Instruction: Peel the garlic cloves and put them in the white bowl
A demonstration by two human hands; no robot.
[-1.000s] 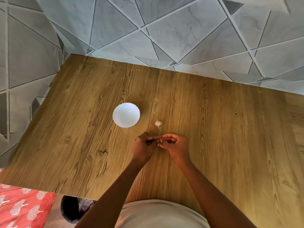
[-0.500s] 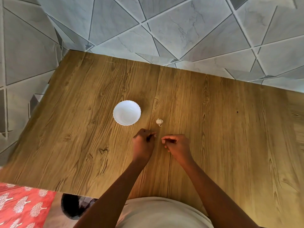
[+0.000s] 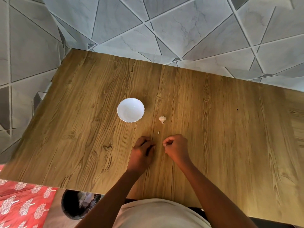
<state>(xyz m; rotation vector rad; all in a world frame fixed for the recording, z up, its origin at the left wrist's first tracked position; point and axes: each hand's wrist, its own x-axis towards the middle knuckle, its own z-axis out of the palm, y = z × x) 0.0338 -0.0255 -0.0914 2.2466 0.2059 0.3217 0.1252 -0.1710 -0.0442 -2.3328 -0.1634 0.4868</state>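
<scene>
Sitting on table: white bowl (image 3: 130, 110), small, round, scalloped rim, nothing visible inside, upright on the wooden table (image 3: 230, 129)
garlic bulb: garlic bulb (image 3: 162, 119) lies just right of the white bowl and a bit nearer the person, pale white papery skin, a thin curl of skin at its near end, apart from the bowl, no hand on it
loose piece: tiny pale scrap (image 3: 158, 132) on the table, nearer the person than the garlic bulb, between bulb and hands; too small to tell if clove or skin
left hand: left hand (image 3: 142, 152) well nearer the person than the white bowl, back of hand up, fingers curled under toward the table; what it holds, if anything, is hidden, cannot tell
right hand: right hand (image 3: 176, 148) right of the left hand with a gap between them, nearer the person than the garlic bulb, knuckles up, fingers curled in, thumb and forefinger pinched on a small whitish bit (image 3: 164, 145) at the tips; looks like a clove or a flake of skin, cannot tell which
arms: both bare forearms reach in from the near edge of the table and angle toward each other
floor: grey tiles with triangle lines on the far side of the table from the bowl
extras: red patterned cloth (image 3: 21, 204) and a dark round bin (image 3: 77, 204) past the near table edge, left of the person, far from the bowl
</scene>
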